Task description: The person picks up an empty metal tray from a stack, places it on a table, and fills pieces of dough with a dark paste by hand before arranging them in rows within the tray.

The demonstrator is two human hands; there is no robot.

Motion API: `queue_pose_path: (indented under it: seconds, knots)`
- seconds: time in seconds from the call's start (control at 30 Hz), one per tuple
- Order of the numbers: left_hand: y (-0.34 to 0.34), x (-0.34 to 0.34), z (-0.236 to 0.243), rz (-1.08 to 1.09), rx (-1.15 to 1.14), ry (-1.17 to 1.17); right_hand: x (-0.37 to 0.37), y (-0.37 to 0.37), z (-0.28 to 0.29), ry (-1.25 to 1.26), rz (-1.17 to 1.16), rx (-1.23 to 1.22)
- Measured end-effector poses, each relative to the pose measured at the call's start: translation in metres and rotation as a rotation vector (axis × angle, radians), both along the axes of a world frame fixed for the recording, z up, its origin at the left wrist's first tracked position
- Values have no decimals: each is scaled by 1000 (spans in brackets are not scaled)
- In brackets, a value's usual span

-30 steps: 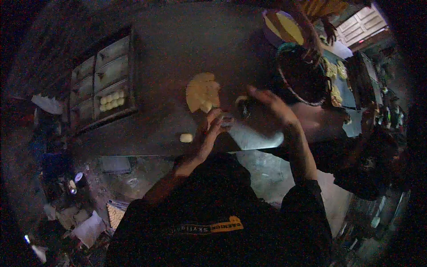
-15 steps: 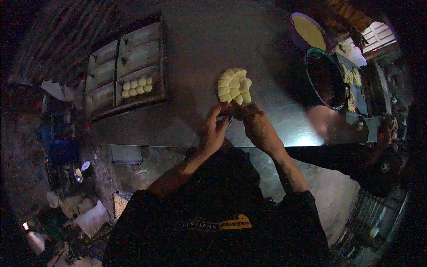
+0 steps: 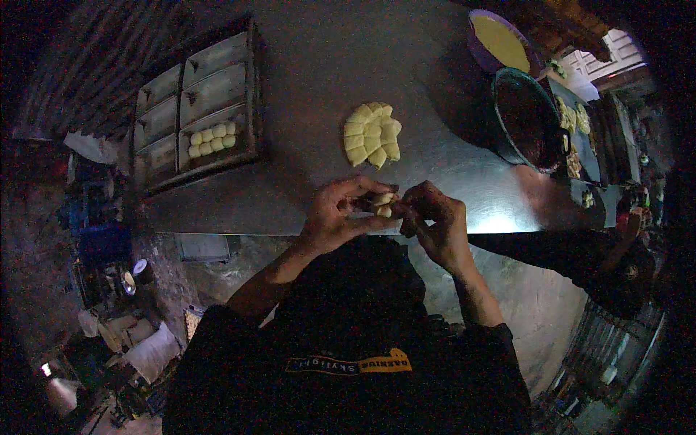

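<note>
Both hands pinch one small dough piece over the near edge of the steel table

Left hand [image 3: 337,214] and right hand [image 3: 435,217] meet, fingers closed around the dough piece [image 3: 383,204]; the cut dough round [image 3: 372,134] lies on the table [image 3: 304,80] at 12 o'clock, a baking tray [image 3: 199,109] with dough balls [image 3: 211,138] at 10 o'clock

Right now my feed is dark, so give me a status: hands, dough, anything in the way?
Left hand and right hand both pinch one small dough piece. Cut dough slab lies beyond on the table. Nothing between.
</note>
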State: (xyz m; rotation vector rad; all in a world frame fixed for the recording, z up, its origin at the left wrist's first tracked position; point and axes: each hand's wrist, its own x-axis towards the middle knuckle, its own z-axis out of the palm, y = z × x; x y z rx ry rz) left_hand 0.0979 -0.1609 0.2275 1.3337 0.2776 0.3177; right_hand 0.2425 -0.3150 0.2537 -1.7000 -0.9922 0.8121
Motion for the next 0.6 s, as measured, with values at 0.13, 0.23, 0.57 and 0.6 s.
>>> queue_pose_path:
  seconds: [0.13, 0.23, 0.57, 0.6]
  knots:
    - [-20, 13, -4, 100, 280, -13, 21, -7, -8, -92, 64, -6]
    - [-26, 21, -21, 208, 57, 71, 22, -11, -5, -201, -6, 93]
    - [-46, 38, -27, 40, -627, 257, 70, -24, -23, -369, 258, 206]
    - [-47, 38, -30, 5, -623, 186, 73, -27, -25, -328, 307, 204]
